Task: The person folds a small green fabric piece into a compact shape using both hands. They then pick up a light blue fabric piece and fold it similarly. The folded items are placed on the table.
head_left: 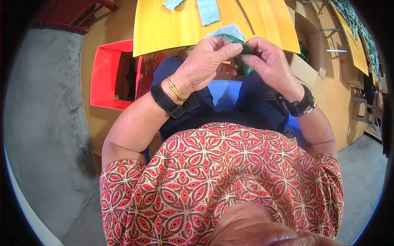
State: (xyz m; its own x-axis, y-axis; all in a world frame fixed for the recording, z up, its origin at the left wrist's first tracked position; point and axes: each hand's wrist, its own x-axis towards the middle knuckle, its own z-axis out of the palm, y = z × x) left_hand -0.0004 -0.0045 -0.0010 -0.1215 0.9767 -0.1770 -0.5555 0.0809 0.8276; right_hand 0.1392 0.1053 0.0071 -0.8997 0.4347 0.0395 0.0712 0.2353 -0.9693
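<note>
A shiny dark green piece of cloth is pinched between my two hands, above my lap at the table's near edge. My left hand grips its left side with thumb and fingers. From the right, my right hand closes on it too, thumb against the folded part. Just beyond my fingers shows a pale blue piece of cloth; whether it is joined to the green piece I cannot tell. Farther up the yellow table lies a light blue cloth strip, with a smaller blue scrap to its left.
Left of my legs stands an open red box. Open cardboard boxes stand right of the table. Another yellow table at the far right carries blue-green cloth. Dark red wooden furniture is at the upper left.
</note>
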